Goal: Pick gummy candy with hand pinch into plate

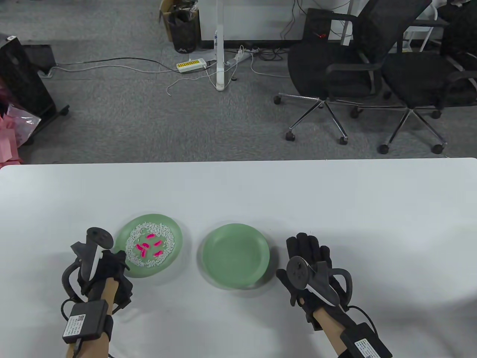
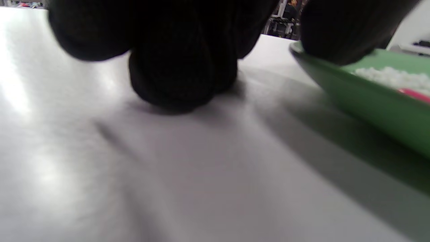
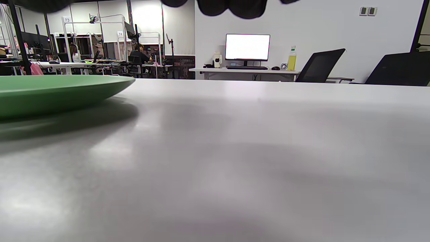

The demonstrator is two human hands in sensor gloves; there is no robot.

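A green plate [image 1: 175,233] at the left holds a ring of white rice [image 1: 169,244] with several pink gummy candies [image 1: 149,246] in the middle. An empty green plate [image 1: 235,255] lies to its right, its edge blurred. My left hand [image 1: 120,261] sits at the left plate's near-left rim with fingers curled. In the left wrist view the curled fingers [image 2: 174,74] touch the table and the thumb [image 2: 336,33] lies over the plate rim [image 2: 362,101]; it holds no candy. My right hand [image 1: 303,248] lies flat and spread on the table, right of the empty plate [image 3: 50,90].
The white table [image 1: 238,194] stretches behind both plates to its far edge. Office chairs [image 1: 335,74] and cables lie on the floor beyond it.
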